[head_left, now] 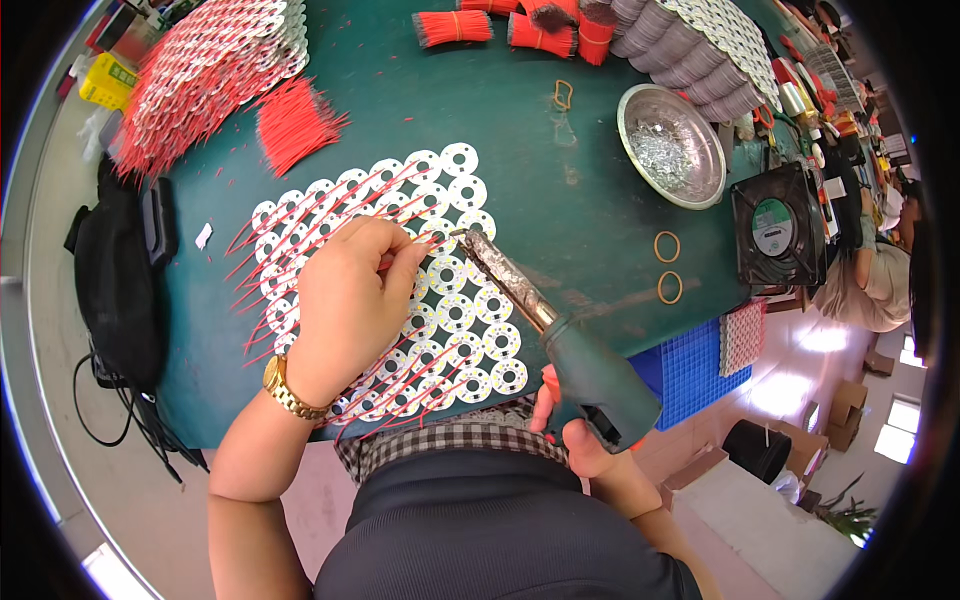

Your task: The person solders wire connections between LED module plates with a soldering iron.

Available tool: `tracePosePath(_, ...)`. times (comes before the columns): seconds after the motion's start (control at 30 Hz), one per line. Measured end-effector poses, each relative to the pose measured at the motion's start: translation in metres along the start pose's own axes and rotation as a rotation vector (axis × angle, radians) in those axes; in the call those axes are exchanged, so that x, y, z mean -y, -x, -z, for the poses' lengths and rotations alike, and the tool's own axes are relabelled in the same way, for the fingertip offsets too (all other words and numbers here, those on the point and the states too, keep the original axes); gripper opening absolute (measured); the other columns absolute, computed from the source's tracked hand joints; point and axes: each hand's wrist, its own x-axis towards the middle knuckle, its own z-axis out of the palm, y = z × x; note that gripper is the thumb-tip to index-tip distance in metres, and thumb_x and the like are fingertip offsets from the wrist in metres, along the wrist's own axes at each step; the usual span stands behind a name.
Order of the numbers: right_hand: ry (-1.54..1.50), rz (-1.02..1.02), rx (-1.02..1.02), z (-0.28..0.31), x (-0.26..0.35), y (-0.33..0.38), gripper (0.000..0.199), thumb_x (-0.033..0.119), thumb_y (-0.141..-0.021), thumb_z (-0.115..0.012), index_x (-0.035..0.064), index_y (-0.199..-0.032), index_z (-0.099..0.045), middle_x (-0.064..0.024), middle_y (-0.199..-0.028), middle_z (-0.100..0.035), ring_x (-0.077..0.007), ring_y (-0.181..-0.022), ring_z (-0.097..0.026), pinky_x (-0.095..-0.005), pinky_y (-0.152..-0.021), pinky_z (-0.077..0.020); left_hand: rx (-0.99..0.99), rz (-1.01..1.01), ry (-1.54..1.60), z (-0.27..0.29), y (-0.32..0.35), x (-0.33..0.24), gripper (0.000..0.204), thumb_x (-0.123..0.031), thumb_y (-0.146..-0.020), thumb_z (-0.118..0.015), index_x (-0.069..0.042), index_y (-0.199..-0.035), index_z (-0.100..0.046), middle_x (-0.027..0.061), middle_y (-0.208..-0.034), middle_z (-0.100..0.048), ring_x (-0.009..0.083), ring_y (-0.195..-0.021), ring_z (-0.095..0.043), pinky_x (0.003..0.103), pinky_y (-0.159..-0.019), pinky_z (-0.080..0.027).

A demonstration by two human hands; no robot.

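Left hand (pixel 345 300) grip pinching half-hidden red wire (pixel 392 262); right hand (pixel 570 425) mostly behind soldering iron (pixel 560 335), clenched.

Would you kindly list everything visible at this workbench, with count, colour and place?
round circuit boards: one panel of many, white, centre of bench, red wires attached
wired board stack: one heap, white with red wires, upper left
loose red wires: one pile, beside that heap
red wire bundles: several, top centre
board stacks: several rows, white-grey, upper right
metal bowl: one, silver, right of centre
rubber bands: three, yellowish, on the green bench
fan: one, black, right edge
blue mat: one, lower right
black bag: one, left edge
soldering gun: one, dark green, tip at the panel
left hand: pinching a red wire, gold watch
right hand: holding the gun's grip
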Motion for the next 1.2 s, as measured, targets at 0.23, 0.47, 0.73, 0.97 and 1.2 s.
tracePosePath(0.23,-0.048,-0.033,-0.061,-0.008,0.004,-0.002,0.072,0.062,-0.083,-0.065,0.0074,-0.128,-0.053,-0.0058,-0.082,-0.058,-0.0148,-0.070,-0.057,-0.0291,-0.058,-0.0427,-0.035,-0.020,-0.015,0.001,0.000,0.002,0.015,-0.013,-0.085,-0.070,-0.003,-0.078,-0.062,0.0098,-0.072,-0.060,0.0243,-0.058,-0.057,0.036,-0.052,-0.043)
tracePosePath(0.47,0.011,-0.028,-0.050,-0.002,-0.004,0.003,0.070,0.059,-0.084,-0.065,0.0063,-0.128,-0.052,-0.0053,-0.090,-0.058,-0.0150,-0.070,-0.058,-0.0292,-0.060,-0.0443,-0.046,-0.040,-0.022,-0.002,0.000,0.004,0.016,-0.014,-0.085,-0.070,-0.003,-0.077,-0.060,0.0102,-0.072,-0.060,0.0253,-0.057,-0.057,0.037,-0.052,-0.043)
tracePosePath(0.73,0.289,0.184,-0.002,0.008,-0.021,0.004,0.058,0.043,-0.090,-0.063,0.0024,-0.130,-0.050,-0.0063,-0.097,-0.057,-0.0158,-0.070,-0.058,-0.0292,-0.058,-0.0445,-0.012,-0.027,-0.048,0.000,0.000,0.000,0.014,-0.010,-0.085,-0.071,-0.001,-0.079,-0.061,0.0089,-0.071,-0.060,0.0195,-0.058,-0.057,0.031,-0.054,-0.045)
tracePosePath(0.97,0.343,0.190,-0.017,0.007,-0.026,0.005,0.054,0.037,-0.090,-0.063,0.0015,-0.128,-0.049,-0.0086,-0.086,-0.058,-0.0161,-0.065,-0.056,-0.0285,-0.056,-0.0424,-0.044,-0.056,-0.039,-0.002,0.000,0.001,0.016,-0.010,-0.084,-0.070,-0.001,-0.075,-0.059,0.0090,-0.067,-0.056,0.0219,-0.057,-0.053,0.034,-0.054,-0.042)
tracePosePath(1.2,0.004,0.210,-0.064,-0.001,-0.017,0.001,0.050,0.035,-0.090,-0.062,0.0015,-0.125,-0.050,-0.0103,-0.073,-0.058,-0.0162,-0.063,-0.056,-0.0279,-0.055,-0.0415,-0.050,-0.031,-0.023,-0.003,0.000,0.001,0.017,-0.011,-0.084,-0.071,-0.002,-0.075,-0.060,0.0096,-0.067,-0.056,0.0223,-0.056,-0.053,0.034,-0.053,-0.042)
